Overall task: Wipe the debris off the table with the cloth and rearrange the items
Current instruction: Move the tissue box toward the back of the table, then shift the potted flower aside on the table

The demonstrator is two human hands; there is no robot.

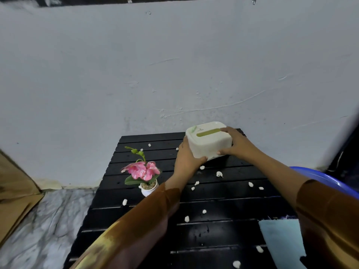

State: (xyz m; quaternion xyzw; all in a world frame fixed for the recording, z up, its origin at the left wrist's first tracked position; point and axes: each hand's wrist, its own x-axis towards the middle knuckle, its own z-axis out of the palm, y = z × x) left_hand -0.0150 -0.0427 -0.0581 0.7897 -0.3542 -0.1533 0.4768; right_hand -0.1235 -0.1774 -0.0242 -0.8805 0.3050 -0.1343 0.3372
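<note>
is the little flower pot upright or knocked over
Upright. The white flower pot stands on its base on the black table, rim up, pink blooms rising above it; the left sleeve hides its lower right edge.

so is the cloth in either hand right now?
No. Both hands, left hand and right hand, grip the tissue box; the cloth lies on the table.

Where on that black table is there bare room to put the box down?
Both hands hold the box at the far right corner. Barest: the far-left slats behind the flower pot, and the near middle between left sleeve and blue cloth. White bits crowd the centre.
</note>
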